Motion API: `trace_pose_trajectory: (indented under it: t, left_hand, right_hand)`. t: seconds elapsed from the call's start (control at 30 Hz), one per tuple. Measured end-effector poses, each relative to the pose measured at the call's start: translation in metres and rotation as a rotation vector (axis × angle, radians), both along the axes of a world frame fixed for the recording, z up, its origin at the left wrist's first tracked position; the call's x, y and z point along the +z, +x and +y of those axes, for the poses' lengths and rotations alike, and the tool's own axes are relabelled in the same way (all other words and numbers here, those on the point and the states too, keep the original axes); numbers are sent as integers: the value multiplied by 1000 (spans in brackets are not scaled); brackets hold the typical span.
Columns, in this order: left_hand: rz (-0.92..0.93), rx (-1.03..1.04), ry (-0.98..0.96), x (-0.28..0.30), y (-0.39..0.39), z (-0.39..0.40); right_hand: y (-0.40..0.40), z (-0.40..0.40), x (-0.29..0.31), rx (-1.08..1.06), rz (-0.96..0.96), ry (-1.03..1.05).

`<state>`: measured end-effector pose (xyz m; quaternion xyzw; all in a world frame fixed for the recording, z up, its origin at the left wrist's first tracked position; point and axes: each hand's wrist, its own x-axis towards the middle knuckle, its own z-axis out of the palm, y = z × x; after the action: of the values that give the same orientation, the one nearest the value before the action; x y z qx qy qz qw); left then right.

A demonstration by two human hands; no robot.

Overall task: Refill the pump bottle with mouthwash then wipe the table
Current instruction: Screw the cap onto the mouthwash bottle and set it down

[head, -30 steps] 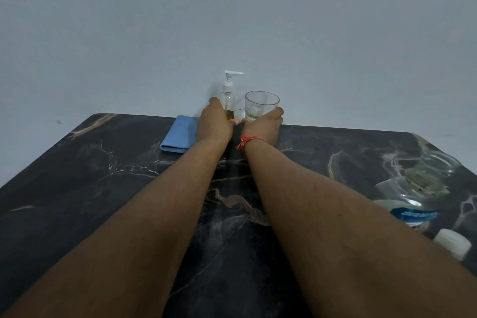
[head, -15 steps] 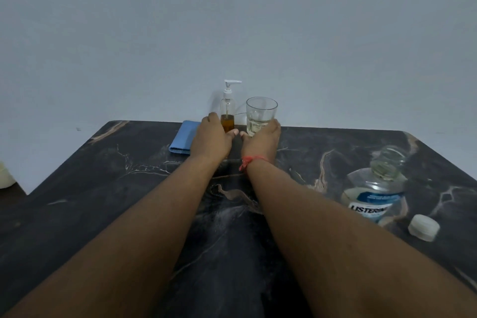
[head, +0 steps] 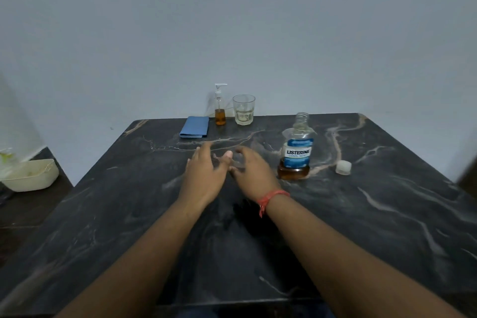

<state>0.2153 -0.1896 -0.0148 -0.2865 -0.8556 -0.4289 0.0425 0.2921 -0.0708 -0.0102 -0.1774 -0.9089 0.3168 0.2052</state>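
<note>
Seen from the head camera: a dark marble-patterned table (head: pixel 361 227) with pale veins, set against a plain grey-blue wall (head: pixel 232 20).

At the table's far edge, a small clear plastic pump bottle (head: pixel 220 108) with a white pump head, standing upright, amber liquid only in its lower part. Just right of the pump bottle, not touching it, a clear faceted drinking glass (head: pixel 244 109), upright, a little pale liquid at the bottom. Just left of the pump bottle, a folded blue cloth (head: pixel 195 127), lying flat.

Nearer than the pump bottle and well to its right, a clear Listerine mouthwash bottle (head: pixel 296 148) with a blue and white label, upright, neck uncapped, amber liquid low in its base. Right of that, apart from it, a small white screw cap (head: pixel 343 167) resting on the tabletop.

Well nearer than the pump bottle, over the middle of the table, both hands side by side. Left hand (head: pixel 205 174): released, fingers loosely spread and slightly bent, holding nothing. Right hand (head: pixel 251 171): also released, fingers loosely curved, grasping nothing, a red thread bracelet (head: pixel 271 199) round the wrist. Fingertips blurred; contact with the tabletop impossible to judge. Neither hand touching the pump bottle, the glass, the cloth or the mouthwash bottle.

Far left of the pump bottle, below the table's level, a cream plastic tub (head: pixel 31 174) on a dark floor by the wall.
</note>
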Motion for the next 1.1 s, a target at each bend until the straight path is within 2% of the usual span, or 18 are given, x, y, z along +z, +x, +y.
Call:
trace_pose_trajectory:
  t: [0.17, 0.4, 0.53, 0.63, 0.73, 0.97, 1.03, 1.1]
  left_hand:
    - [-82, -69, 113, 3, 52, 6]
    - [-221, -226, 100, 19, 83, 56]
    - [-307, -271, 119, 24, 82, 84]
    - [-333, -278, 123, 25, 75, 100]
    - [-367, -301, 146, 26, 67, 112]
    - [-356, -279, 211, 16, 65, 127]
    - [-323, -276, 193, 13, 64, 126]
    - [-304, -291, 191, 12, 62, 123]
  right_hand:
    - [80, 13, -8, 8, 59, 126]
    - [140, 102, -4, -231, 70, 213]
    - [143, 162, -1, -312, -117, 394]
    - [138, 184, 0, -269, -250, 416]
    - [130, 192, 0, -224, -292, 406]
    - [117, 187, -12, -207, -224, 326]
    - [114, 183, -4, -210, -130, 227]
    - [111, 176, 12, -201, 45, 131]
